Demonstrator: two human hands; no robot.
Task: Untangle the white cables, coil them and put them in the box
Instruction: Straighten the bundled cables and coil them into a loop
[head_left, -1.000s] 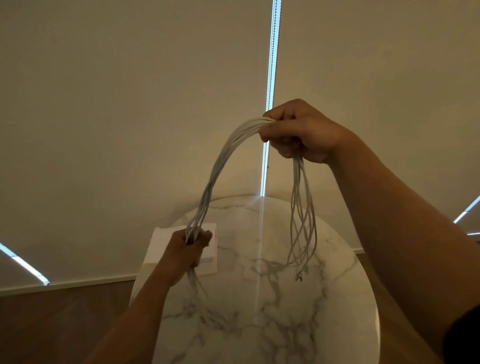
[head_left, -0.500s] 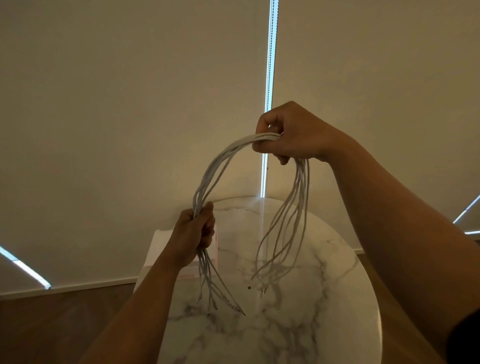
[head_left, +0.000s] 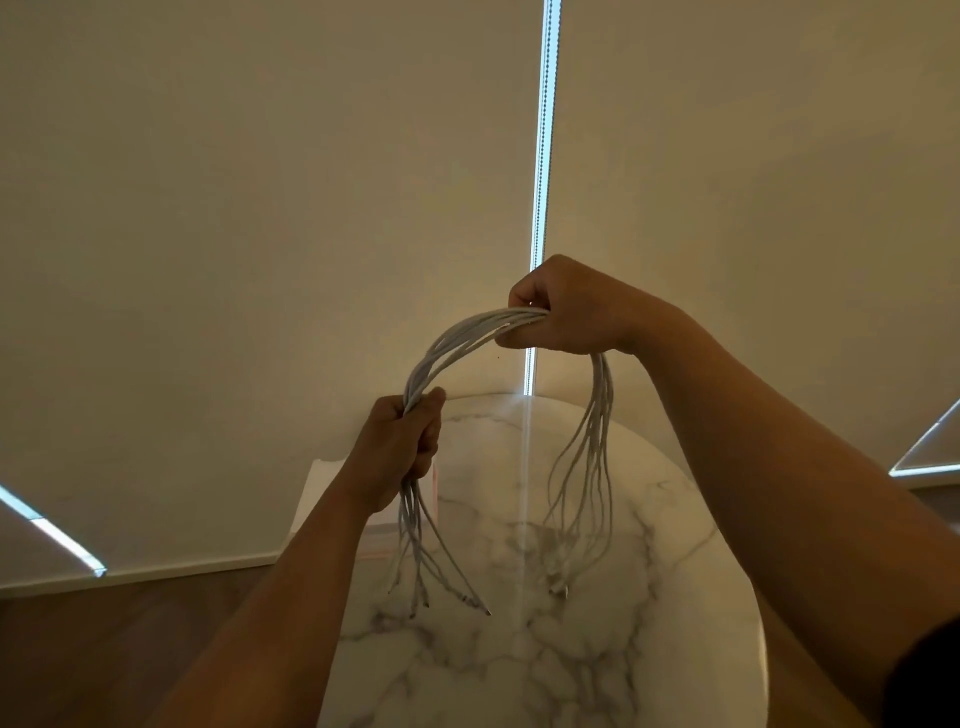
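Observation:
A bundle of several white cables (head_left: 451, 347) arches in the air between both hands above a round marble table (head_left: 597, 649). My left hand (head_left: 402, 449) is closed around the bundle low on the left, and loose cable ends with plugs hang below it toward the tabletop. My right hand (head_left: 569, 309) grips the bundle higher up on the right, with more strands dangling from it down to the table. A white box (head_left: 319, 486) sits at the table's far left edge, partly hidden behind my left forearm.
Beige roller blinds fill the background, with a bright slit and bead chain (head_left: 540, 197) between them. Wooden floor (head_left: 104, 649) shows to the left of the table and below the skirting.
My left hand has risen toward the right hand and my right hand has dropped, so the arch of cables is shorter. The hanging ends have swung and spread.

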